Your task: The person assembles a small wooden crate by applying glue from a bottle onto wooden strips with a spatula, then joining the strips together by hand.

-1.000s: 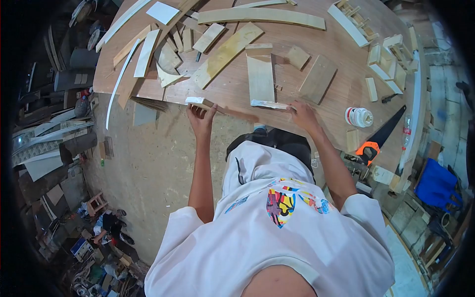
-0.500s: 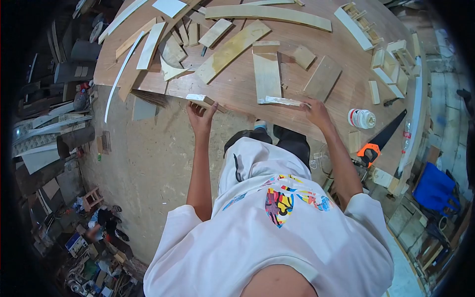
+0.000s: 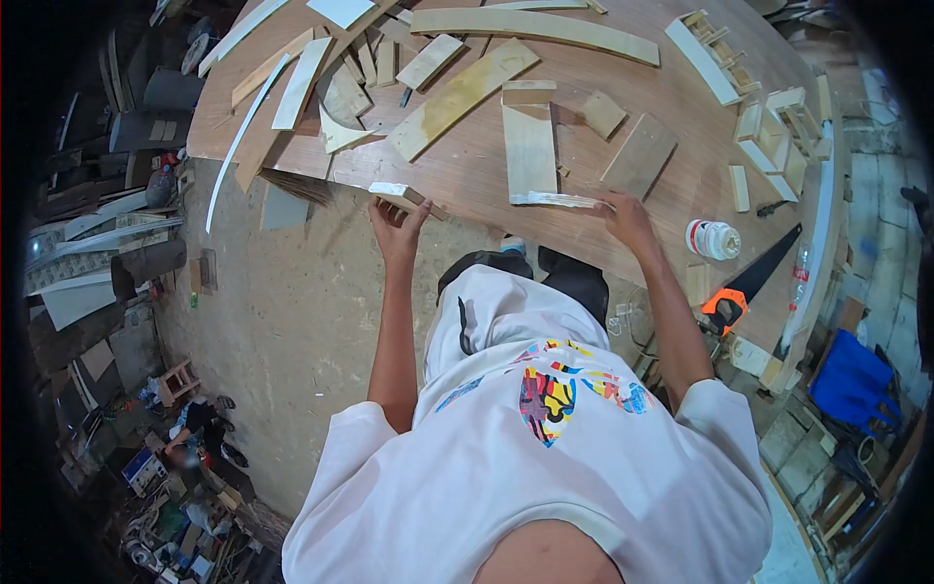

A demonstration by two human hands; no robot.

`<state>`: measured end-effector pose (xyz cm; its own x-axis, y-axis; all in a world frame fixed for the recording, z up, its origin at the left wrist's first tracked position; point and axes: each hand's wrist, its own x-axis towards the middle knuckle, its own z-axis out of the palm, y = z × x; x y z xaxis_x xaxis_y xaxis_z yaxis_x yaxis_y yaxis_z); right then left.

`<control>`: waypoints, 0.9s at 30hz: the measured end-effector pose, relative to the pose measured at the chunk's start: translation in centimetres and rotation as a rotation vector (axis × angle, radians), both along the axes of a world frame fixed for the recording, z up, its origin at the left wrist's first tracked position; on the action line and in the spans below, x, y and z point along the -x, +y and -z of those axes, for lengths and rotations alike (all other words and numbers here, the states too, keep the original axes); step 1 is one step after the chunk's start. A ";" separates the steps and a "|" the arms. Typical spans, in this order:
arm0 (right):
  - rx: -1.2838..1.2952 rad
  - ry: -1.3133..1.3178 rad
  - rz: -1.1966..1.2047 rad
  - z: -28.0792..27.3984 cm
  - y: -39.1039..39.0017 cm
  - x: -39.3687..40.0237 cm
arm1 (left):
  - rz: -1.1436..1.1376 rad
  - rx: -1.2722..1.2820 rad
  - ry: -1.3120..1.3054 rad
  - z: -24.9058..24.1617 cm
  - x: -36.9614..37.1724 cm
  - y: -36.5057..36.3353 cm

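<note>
Between the fingers and thumb of my left hand (image 3: 395, 232) is a small wood block (image 3: 401, 198), its top edge smeared with white paste. It is held at the table's front edge. My right hand (image 3: 628, 220) grips a thin stick (image 3: 569, 200) coated in the same white paste. The stick's far end overlaps the near end of a flat wood board (image 3: 530, 146), which has a short block (image 3: 529, 92) across its far end. An open white jar (image 3: 713, 239) with a red label stands to the right of my right hand.
A handsaw (image 3: 754, 277) with an orange handle lies at the right, near a plastic bottle (image 3: 800, 277). Loose boards (image 3: 465, 97) and offcuts cover the far and left parts of the table (image 3: 467, 185). Small wooden assemblies (image 3: 769, 146) stand at the far right. A person (image 3: 199, 433) is at lower left.
The view has shifted slightly, moving the table things a little to the right. Both hands keep their holds, with the stick still at the board's near end.
</note>
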<state>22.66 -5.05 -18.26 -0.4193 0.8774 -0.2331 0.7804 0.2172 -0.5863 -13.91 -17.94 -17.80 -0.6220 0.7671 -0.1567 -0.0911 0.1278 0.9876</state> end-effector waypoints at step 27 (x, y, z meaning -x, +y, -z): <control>0.010 -0.008 -0.025 1.2 0.2 0.3 | 0.031 0.025 0.014 0.6 -1.1 -0.3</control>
<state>22.36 -4.83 -19.51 -0.4391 0.8645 -0.2448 0.7793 0.2308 -0.5826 -12.82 -18.24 -18.39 -0.5999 0.7823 -0.1677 -0.0730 0.1553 0.9852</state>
